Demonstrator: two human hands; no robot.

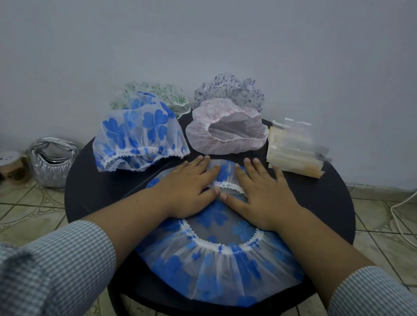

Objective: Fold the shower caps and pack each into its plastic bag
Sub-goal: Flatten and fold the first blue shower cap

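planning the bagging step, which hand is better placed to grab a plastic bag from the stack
Right. The right hand presses the blue shower cap just beside the bag stack at the table's right edge; the left hand would have to cross over.

No text, label, brand, number or sign can be read anywhere in the head view. The small round lid point(5, 159) on the floor at the left carries a few dark marks, too blurred to make out. The stack of plastic bags point(297, 152) at the table's point(87, 185) right edge shows no legible print.
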